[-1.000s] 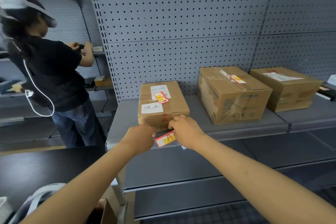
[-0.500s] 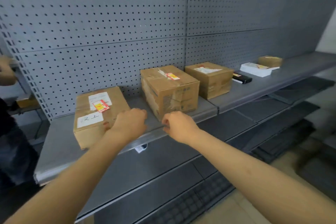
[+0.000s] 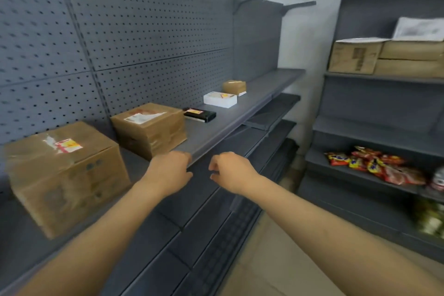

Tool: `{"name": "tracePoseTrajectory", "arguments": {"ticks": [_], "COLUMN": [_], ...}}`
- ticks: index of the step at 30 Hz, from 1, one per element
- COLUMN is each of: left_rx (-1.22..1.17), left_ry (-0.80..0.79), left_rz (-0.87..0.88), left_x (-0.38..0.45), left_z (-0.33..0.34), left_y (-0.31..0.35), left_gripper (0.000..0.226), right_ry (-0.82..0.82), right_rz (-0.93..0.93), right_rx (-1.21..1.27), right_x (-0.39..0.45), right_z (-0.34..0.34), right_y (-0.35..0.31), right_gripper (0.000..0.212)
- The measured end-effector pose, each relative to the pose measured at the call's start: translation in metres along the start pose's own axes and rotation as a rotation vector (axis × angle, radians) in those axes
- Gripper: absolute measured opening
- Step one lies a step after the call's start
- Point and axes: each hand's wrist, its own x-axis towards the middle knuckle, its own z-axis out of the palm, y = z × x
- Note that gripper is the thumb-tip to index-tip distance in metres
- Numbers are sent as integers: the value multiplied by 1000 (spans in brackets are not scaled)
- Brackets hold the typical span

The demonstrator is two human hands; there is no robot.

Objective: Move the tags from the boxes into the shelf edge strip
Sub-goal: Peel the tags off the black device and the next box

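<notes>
Two cardboard boxes stand on the grey shelf (image 3: 216, 127). The near box (image 3: 72, 182) carries a red and yellow tag (image 3: 68, 145) on its top. The second box (image 3: 150, 127) has a white label. Farther along lie a black box (image 3: 199, 114) with a tag, a white box (image 3: 219, 99) and a small brown box (image 3: 234, 87). My left hand (image 3: 170, 172) hovers with curled fingers at the shelf's front edge strip (image 3: 211, 149). My right hand (image 3: 230, 170) is loosely curled just off the edge. Neither hand holds anything.
Lower grey shelves (image 3: 271, 113) step out below the hands. At the right stands another shelf unit (image 3: 374, 127) with cardboard boxes (image 3: 384, 57) up high and red snack packets (image 3: 374, 166) lower down. Pegboard (image 3: 144, 31) backs the shelf.
The view has swung right along the shelf. The tag that my hands held at the edge strip is gone from them, and both hands have moved right past the first box.
</notes>
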Motion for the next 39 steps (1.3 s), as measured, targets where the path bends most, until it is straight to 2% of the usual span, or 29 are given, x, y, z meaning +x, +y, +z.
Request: {"name": "tracePoseTrajectory", "arguments": {"ticks": [9, 15, 26, 32, 39], "left_rx": [-67, -70, 77, 89, 89], "left_ry": [0, -8, -36, -75, -77], "left_rz": [78, 74, 21, -39, -272], "left_x": [115, 188, 343, 400, 441], "left_z": [6, 17, 40, 58, 73], "left_y": [96, 115, 128, 135, 121], "left_gripper": [37, 35, 29, 27, 28], "right_ry": [29, 11, 2, -38, -131], "right_rz": [82, 77, 42, -42, -274], "right_rx": [-25, -26, -23, -55, -59], "right_x": [25, 70, 194, 253, 346], "right_z": [-38, -37, -47, -50, -35], "right_y": [136, 196, 301, 353, 378], "right_gripper": [26, 25, 27, 27, 24]}}
